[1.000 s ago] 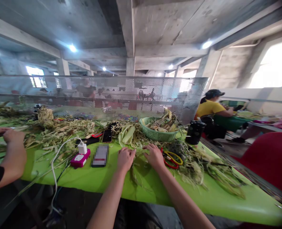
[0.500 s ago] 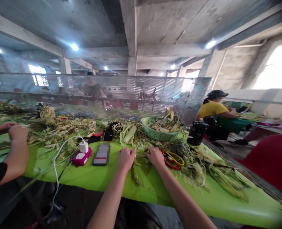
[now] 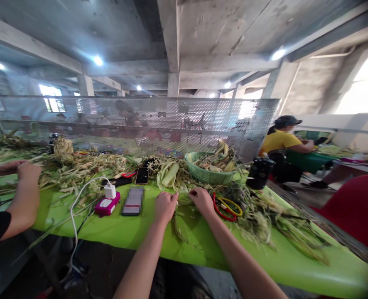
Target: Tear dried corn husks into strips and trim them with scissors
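Pinching plant strands (image 3: 178, 231) that trail below its fingertips (image 3: 175, 198) onto a green tabletop (image 3: 134, 232), a worker's left hand (image 3: 165, 205) faces the right hand (image 3: 203, 201), whose fingers curl nearby, what they grip, if anything, unclear.

Both forearms bare, coming in from bottom edge and angling inward. Left forearm (image 3: 144, 257) slants up to the right, right forearm (image 3: 238, 253) up to the left, lying more obliquely. Left wrist (image 3: 161, 222) and right wrist (image 3: 212, 216) roughly straight. Left hand (image 3: 164, 204) back up, fingers bent, thumb and index pinched on inner side. Right hand (image 3: 202, 201) back up, fingers curled inward, thumb near index; contact unclear. Hands near each other, apart, about level.
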The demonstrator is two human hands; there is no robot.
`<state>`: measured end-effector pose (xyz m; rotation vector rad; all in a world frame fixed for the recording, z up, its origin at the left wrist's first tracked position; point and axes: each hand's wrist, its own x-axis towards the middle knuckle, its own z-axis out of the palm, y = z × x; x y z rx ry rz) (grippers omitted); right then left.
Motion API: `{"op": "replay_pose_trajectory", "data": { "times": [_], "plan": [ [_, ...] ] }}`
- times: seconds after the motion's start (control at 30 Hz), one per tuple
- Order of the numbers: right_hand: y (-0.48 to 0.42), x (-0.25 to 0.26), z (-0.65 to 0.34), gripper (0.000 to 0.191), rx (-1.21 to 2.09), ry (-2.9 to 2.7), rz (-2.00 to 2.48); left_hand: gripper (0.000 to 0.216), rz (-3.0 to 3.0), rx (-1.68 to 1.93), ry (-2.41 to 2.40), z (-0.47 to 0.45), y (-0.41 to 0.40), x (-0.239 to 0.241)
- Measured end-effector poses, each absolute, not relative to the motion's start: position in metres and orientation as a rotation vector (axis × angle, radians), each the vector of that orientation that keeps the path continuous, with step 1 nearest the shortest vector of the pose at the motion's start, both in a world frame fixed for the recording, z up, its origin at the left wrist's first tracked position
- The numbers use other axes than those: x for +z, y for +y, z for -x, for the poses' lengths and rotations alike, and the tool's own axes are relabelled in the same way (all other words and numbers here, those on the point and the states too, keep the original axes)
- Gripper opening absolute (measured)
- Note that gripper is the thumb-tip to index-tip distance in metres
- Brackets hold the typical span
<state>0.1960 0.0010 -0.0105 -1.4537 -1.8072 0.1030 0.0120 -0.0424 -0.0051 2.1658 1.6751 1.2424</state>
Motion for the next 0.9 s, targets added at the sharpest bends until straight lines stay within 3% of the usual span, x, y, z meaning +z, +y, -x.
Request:
{"op": "replay_pose_trajectory", "data": {
  "times": [0.3,0.43,0.63,0.77,0.9],
  "plan": [
    [-0.012,-0.007,-0.193,0.025,0.410,-1.656,1.197,0.029,-2.020,1.353,1.611,-0.010,-0.042,-0.001],
    [-0.014,-0.006,-0.189,0.027,0.507,-1.584,1.149,0.033,-1.930,1.382,1.600,-0.009,-0.042,-0.001],
    [-0.024,0.015,-0.212,0.037,0.618,-1.380,1.038,0.029,-2.035,1.213,1.682,-0.011,-0.041,-0.005],
    [-0.042,0.035,-0.242,0.054,0.714,-1.158,0.725,0.024,-2.118,1.111,1.648,-0.013,-0.042,-0.007],
    [-0.043,0.034,-0.246,0.040,0.984,-1.129,0.700,0.019,-2.157,1.058,1.674,-0.014,-0.040,-0.010]
  ]
}}
